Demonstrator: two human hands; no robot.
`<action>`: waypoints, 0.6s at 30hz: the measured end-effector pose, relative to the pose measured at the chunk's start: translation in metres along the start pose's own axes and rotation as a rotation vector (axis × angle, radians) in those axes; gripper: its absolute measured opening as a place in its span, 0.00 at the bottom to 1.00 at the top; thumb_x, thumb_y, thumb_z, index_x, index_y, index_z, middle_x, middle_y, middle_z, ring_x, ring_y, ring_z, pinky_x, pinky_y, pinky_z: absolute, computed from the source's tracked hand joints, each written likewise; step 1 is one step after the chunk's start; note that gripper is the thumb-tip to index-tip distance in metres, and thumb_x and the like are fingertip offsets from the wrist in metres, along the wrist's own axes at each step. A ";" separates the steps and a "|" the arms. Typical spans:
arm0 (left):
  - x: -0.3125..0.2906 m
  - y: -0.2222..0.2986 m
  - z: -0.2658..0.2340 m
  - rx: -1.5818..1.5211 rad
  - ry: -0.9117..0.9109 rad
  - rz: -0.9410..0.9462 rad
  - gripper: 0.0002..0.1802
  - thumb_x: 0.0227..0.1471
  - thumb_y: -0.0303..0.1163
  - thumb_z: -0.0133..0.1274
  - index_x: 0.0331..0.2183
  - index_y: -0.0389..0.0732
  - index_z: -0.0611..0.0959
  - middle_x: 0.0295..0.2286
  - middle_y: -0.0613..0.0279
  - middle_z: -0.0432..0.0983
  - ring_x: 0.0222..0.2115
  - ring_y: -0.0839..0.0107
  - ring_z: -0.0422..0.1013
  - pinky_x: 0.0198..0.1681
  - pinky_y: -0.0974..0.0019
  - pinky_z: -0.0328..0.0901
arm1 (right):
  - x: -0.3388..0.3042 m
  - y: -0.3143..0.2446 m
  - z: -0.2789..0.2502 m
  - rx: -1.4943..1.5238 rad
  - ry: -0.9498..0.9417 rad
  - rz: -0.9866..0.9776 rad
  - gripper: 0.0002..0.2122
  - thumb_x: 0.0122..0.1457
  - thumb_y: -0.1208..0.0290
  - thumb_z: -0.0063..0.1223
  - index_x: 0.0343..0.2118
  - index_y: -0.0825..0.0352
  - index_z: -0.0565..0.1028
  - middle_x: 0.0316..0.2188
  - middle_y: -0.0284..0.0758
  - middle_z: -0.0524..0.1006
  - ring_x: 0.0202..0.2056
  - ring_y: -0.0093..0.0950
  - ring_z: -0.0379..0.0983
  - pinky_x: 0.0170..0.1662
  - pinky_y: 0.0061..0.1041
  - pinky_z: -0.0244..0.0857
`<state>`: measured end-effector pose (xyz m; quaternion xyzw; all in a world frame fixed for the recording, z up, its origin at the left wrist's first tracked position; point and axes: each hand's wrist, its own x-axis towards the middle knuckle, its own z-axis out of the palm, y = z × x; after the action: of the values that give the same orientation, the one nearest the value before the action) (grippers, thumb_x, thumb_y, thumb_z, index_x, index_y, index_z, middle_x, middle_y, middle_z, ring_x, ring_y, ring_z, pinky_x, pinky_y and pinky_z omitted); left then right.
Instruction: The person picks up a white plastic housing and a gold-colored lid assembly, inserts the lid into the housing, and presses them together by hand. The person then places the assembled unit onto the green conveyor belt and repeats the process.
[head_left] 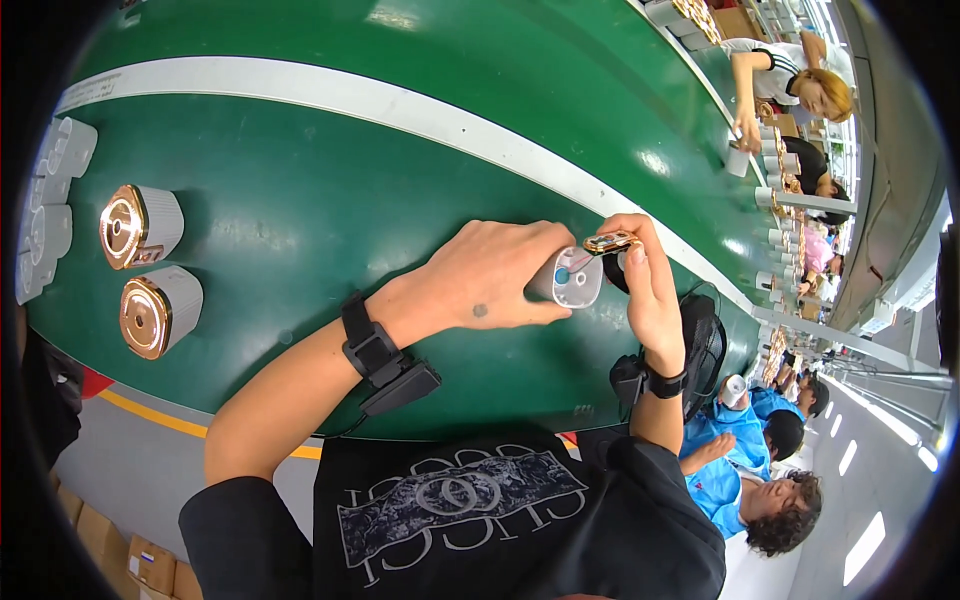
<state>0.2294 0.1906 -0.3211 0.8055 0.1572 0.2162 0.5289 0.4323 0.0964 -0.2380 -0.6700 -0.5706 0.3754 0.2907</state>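
My left hand (478, 272) is wrapped round a white plastic housing (590, 288), whose open end faces right and shows a blue part and a round post inside. Thumb and fingers of my right hand (650, 285) pinch a small gold-rimmed cap (608, 242) just above and right of that opening. Thin wires run between the cap and the inside of the housing. A dark round part (617, 271) shows behind the cap, partly hidden by my right fingers; I cannot tell whether it is joined to the cap. Both hands are over the green table.
Two white units with gold tops (125, 228) (146, 318) stand at the left. Several white housings (55, 190) line the far left edge. A white rail (400, 112) divides the table from a green belt (560, 90). Black cables (705, 335) lie right. Co-workers sit beyond.
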 end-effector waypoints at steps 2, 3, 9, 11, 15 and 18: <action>-0.001 0.000 0.003 0.030 0.019 -0.015 0.37 0.45 0.43 0.71 0.53 0.39 0.75 0.43 0.55 0.79 0.32 0.54 0.80 0.35 0.55 0.74 | -0.003 -0.002 0.005 -0.114 0.043 -0.040 0.23 0.76 0.50 0.35 0.51 0.70 0.69 0.40 0.33 0.72 0.38 0.23 0.67 0.42 0.24 0.63; -0.001 -0.001 0.004 0.064 0.034 -0.029 0.37 0.46 0.43 0.71 0.53 0.38 0.75 0.42 0.55 0.80 0.32 0.55 0.80 0.35 0.56 0.74 | -0.004 -0.002 0.008 -0.190 0.072 -0.049 0.24 0.76 0.50 0.33 0.51 0.70 0.70 0.40 0.33 0.72 0.38 0.23 0.67 0.42 0.24 0.63; -0.004 0.002 -0.002 -0.133 0.008 -0.110 0.35 0.48 0.43 0.71 0.51 0.36 0.74 0.42 0.53 0.80 0.31 0.57 0.81 0.34 0.58 0.74 | -0.001 0.000 0.016 -0.347 0.150 -0.132 0.21 0.75 0.55 0.36 0.48 0.71 0.71 0.41 0.44 0.70 0.37 0.39 0.71 0.43 0.33 0.66; -0.003 -0.002 0.001 -0.205 -0.002 -0.134 0.36 0.48 0.42 0.71 0.52 0.36 0.73 0.42 0.52 0.80 0.31 0.57 0.81 0.35 0.57 0.75 | -0.001 -0.004 0.018 -0.376 0.159 -0.154 0.22 0.75 0.54 0.36 0.48 0.71 0.72 0.41 0.45 0.69 0.37 0.40 0.71 0.43 0.34 0.66; -0.004 -0.006 0.002 -0.254 0.022 -0.133 0.38 0.48 0.42 0.72 0.54 0.36 0.72 0.42 0.50 0.79 0.31 0.55 0.81 0.36 0.56 0.75 | 0.000 -0.009 0.022 -0.453 0.190 -0.215 0.24 0.75 0.52 0.36 0.49 0.71 0.74 0.42 0.45 0.69 0.38 0.41 0.71 0.42 0.36 0.67; -0.005 -0.005 0.003 -0.241 0.051 -0.142 0.39 0.48 0.43 0.72 0.55 0.36 0.72 0.43 0.50 0.78 0.31 0.54 0.80 0.36 0.56 0.75 | 0.000 -0.011 0.026 -0.491 0.198 -0.248 0.25 0.75 0.50 0.36 0.49 0.71 0.75 0.42 0.45 0.69 0.38 0.41 0.71 0.41 0.38 0.68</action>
<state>0.2264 0.1880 -0.3276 0.7172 0.2001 0.2161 0.6315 0.4044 0.0974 -0.2436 -0.6787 -0.6909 0.1203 0.2179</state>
